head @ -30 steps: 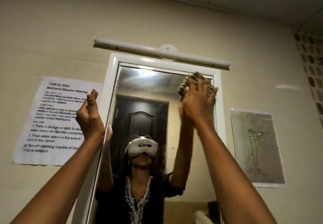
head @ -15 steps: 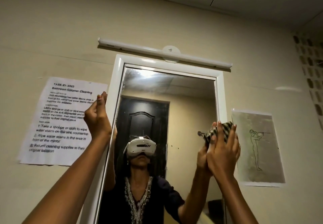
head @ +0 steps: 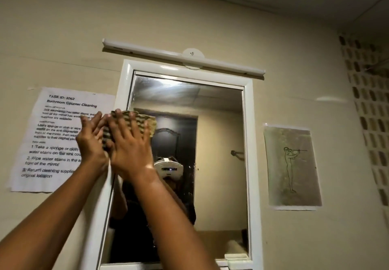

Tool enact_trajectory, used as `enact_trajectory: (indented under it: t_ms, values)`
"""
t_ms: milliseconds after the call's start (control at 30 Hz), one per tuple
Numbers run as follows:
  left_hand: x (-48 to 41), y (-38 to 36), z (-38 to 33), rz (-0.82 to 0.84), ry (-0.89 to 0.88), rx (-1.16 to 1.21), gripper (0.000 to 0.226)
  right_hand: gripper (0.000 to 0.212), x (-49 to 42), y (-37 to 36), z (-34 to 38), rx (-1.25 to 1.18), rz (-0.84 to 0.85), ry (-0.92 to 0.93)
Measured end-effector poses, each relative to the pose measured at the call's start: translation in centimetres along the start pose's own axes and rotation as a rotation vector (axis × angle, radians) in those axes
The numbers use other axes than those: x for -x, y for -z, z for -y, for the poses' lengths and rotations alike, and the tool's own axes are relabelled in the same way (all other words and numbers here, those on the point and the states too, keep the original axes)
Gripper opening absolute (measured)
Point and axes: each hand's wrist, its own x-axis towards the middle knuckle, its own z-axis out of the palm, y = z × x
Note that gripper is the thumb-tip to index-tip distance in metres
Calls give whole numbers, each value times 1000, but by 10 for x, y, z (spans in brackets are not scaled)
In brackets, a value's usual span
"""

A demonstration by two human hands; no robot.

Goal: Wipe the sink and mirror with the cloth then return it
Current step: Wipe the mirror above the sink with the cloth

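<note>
A striped, ribbed cloth [head: 147,122] lies flat against the upper left of the mirror [head: 219,143], which has a white frame [head: 249,164]. My right hand [head: 130,145] presses on the cloth with spread fingers. Just to its left, my left hand [head: 91,141] lies on the frame edge with fingers extended, touching the cloth's left side. Both forearms reach up from the bottom left. The glass reflects a person wearing a white headset. The sink is out of view.
A white tube light [head: 183,58] is mounted above the mirror. A printed task sheet [head: 52,139] hangs on the wall at left, a drawing [head: 291,166] at right. A small white ledge [head: 235,257] sits at the mirror's bottom right. Patterned vent blocks [head: 370,109] fill the far right.
My right hand carried the cloth from the mirror's right edge across to its upper left. My left hand opened from a fist and moved in beside the right hand.
</note>
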Motion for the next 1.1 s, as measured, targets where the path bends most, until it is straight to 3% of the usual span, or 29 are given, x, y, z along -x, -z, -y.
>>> enact_trajectory:
  t_ms: [100,233,333,467,633,800,900,1100]
  values:
    - [15,27,9,-19,77,-15,36,57,7,-4,-1,59,26,57]
    - [37,60,25,44,52,-358,22,54,23,11,-48,218,30,99]
    - [56,62,22,50,-44,-610,36,54,47,28,-106,203,-95,-209]
    - [70,54,22,16,-155,-666,39,57,117,56,-178,146,-256,-688]
    - [78,52,29,-40,-193,-651,39,60,193,38,-156,111,-250,-837]
    - [81,55,26,3,-174,-526,38,60,166,22,-125,12,-342,-983]
    - [86,56,27,7,-212,-467,42,64,124,20,-103,-17,-301,-829]
    - [82,58,28,12,-131,-351,46,65,74,-8,1,60,30,-74]
